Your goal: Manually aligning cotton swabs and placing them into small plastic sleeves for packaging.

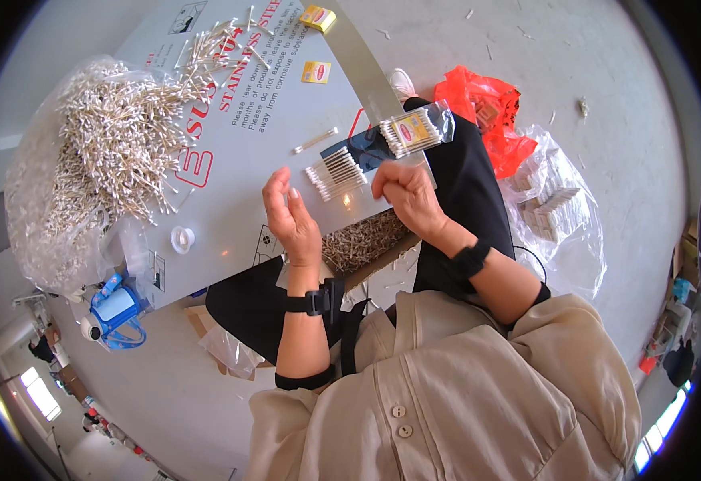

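Observation:
A row of cotton swabs (336,174) lies side by side on the grey metal tabletop (246,184), between my two hands. My left hand (290,212) is raised just left of the row, fingers stretched and apart, with nothing in it. Right of the row, by the table edge, my right hand (410,196) is closed with the fingers curled in; whatever they may hold is hidden. Beyond it lies a clear bag of swabs with a yellow card (414,131) on top. A couple of loose swabs (316,140) rest above the row.
A large clear bag heaped with swabs (118,136) covers the table's left. Yellow cards (317,18) lie at the far edge. A blue bottle (116,311) stands at left. Below the table edge is a swab-filled box (366,244). A red bag (475,92) and clear bag (559,232) are right.

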Available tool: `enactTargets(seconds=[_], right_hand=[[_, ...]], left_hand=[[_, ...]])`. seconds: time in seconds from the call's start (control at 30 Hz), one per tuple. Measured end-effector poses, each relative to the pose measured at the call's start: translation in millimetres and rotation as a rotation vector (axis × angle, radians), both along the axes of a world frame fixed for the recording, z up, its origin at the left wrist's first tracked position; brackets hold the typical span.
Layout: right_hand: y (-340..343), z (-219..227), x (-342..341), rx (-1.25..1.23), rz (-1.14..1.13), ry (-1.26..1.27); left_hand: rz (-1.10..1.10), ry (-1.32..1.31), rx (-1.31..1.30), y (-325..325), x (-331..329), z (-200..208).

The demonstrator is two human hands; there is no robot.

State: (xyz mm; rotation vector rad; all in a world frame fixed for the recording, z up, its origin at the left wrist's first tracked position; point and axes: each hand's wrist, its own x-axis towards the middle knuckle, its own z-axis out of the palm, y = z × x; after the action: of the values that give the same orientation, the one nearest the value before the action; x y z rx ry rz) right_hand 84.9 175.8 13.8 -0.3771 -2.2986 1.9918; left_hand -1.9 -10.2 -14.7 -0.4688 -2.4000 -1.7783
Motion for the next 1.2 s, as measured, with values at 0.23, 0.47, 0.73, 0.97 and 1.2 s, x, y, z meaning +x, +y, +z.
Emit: enactTargets(seconds=[0.23,0.47,0.73,0.97,1.2], right_hand=[[-14,8,16,0.17,0.082,0.236],[-23,-34,-28,-0.223,-0.253,0.266],[-32,-39,-48,-0.225,-0.301,0.278],[-35,-36,-48,-0.228,-0.229,0.262],[-24,-36,-44,-0.524,-0.324,0.252]], left_hand=[[-0.041,-0.049,0.027,5,23,0],[-0.007,-0.286,0.584,29,4,-7],[-0.013,-0.301,0.63,43,-5,-9],[-0.053,-0.295,0.595,43,-6,-11],[-0.01,-0.186,0.507,23,-6,1]])
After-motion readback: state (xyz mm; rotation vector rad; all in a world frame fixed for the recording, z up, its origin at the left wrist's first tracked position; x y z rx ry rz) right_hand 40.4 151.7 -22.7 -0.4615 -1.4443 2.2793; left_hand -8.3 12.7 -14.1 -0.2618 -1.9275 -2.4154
